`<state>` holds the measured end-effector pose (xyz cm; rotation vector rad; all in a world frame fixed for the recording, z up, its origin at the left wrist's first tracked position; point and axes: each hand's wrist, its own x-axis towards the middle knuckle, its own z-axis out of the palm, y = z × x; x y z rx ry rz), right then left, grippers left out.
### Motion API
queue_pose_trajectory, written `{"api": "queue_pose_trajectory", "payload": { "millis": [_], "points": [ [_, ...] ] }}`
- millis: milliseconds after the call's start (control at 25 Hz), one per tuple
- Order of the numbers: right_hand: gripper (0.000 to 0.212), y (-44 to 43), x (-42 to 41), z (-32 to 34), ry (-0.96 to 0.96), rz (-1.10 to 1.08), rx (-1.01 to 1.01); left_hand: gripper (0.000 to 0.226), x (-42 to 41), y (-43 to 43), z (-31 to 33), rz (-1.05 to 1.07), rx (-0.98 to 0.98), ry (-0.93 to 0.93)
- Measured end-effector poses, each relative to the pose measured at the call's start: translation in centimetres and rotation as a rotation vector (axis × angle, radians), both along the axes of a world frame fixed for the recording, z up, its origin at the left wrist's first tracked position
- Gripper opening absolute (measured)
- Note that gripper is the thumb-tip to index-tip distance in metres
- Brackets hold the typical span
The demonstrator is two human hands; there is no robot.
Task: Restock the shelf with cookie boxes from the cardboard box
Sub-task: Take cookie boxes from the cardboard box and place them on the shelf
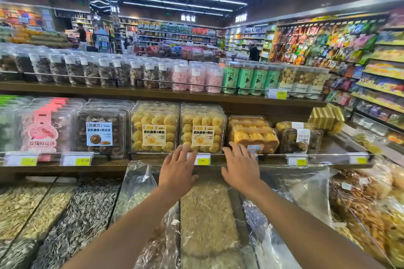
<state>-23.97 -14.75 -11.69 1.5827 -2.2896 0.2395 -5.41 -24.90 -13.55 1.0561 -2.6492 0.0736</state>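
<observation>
Both hands are reaching forward over the bulk bins toward the middle shelf (113, 167), where the cookie boxes are standing upright in a row behind a thin rail. The left hand (178, 169) is stretching out with its fingers (185, 148) straight and spread apart, the tips lying against the lower front of the right-hand cookie box (202, 128), a clear box of yellow swirl cookies with a yellow label. The right hand (240, 167) is hovering just beside that box's lower right corner, fingers likewise apart and gripping nothing; whether they are touching the box cannot be told. A second, matching cookie box (154, 129) is standing touching the first on its left, with more of the same stacked behind both. Further left a box of dark chocolate cookies (99, 133) and pink pastry packs (41, 135) are filling the shelf, and to the right an orange-filled clear pack (254, 137) is sitting just beside the cookie boxes. A yellow price tag (203, 160) is hanging on the shelf edge between the two hands. On the shelf above, clear jars (192, 77) and green canisters (251, 78) are lining up. Below the arms, striped sunflower seeds (72, 225) and crumpled clear plastic bags (140, 181) are lying in the bins.
</observation>
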Motion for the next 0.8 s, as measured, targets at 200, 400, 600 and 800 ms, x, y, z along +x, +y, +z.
{"api": "queue_pose_trajectory", "payload": {
  "millis": [200,400,600,800],
  "points": [
    [0.057,4.1,-0.8,1.6,0.073,-0.049,-0.015,0.08,-0.4,2.0,0.8,-0.053,-0.041,0.017],
    [0.052,6.7,-3.3,2.9,0.096,-0.116,-0.022,0.078,-2.5,3.0,1.4,-0.093,-0.053,0.034],
    [0.051,7.9,-8.0,2.8,0.069,-0.144,-0.03,0.077,-6.6,3.7,1.3,-0.105,-0.036,0.025],
    [0.059,7.8,-14.6,2.3,0.006,-0.137,-0.004,0.085,-12.6,4.0,0.6,-0.057,0.056,0.05]
  ]
}}
